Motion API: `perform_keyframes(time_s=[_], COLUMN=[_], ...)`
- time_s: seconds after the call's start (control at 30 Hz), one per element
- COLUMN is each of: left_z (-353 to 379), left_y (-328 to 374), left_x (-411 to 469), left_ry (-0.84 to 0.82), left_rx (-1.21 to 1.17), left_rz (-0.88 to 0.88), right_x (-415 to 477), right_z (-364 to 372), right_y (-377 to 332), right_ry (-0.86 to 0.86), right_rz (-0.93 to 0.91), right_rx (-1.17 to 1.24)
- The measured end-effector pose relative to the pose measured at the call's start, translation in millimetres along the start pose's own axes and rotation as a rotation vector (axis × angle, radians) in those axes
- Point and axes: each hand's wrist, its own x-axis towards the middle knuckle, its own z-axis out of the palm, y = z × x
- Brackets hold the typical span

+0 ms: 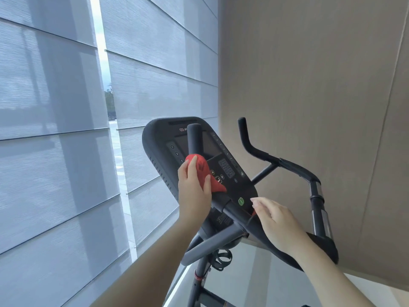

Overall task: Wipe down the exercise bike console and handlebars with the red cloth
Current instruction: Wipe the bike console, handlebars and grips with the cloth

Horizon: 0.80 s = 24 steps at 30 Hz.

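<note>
Pale grey blinds [55, 107] cover the window on the left, and a beige panelled wall [309, 74] fills the right, with the exercise bike standing between them.

From the head camera, the black console [159, 138] tilts up toward the viewer. The handlebars [250, 145] rise in two dark horns, one in front of the screen and one further right.

The left hand [194, 189] grips the red cloth [218, 185], its fingers [193, 165] curled round the bunched fabric. The cloth sits against the console face at the foot of the nearer horn, just left of the keypad.

The right hand [274, 220] lies over the handlebar crosspiece with its fingers straight and released, holding nothing. Its fingertips are just beside the green button [241, 200]. A small red patch shows under that hand, possibly a button; it is too hidden to tell.

Below the bars hangs a bottle cage [221, 258].
</note>
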Motion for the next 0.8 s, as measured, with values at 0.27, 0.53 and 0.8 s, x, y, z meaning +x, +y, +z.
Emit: perform_keyframes(time_s=[0.27, 0.53, 0.8], left_z=[-8.9, 1.5, -11.3], left_y=[0.6, 14.2, 44.7], left_x=[-38.4, -51.8, -49.4], left_ry=[-0.076, -0.120, -0.222], left_rx=[-0.098, -0.039, -0.024], left_rz=[-0.003, 0.016, 0.283], right_x=[-0.5, -0.6, -5.3], right_z=[-1.2, -1.8, -29.8], right_y=[1.0, 1.6, 3.6], right_ry=[-0.017, -0.003, 0.124], right_rz=[0.013, -0.003, 0.037], right_rx=[0.008, 0.033, 0.136])
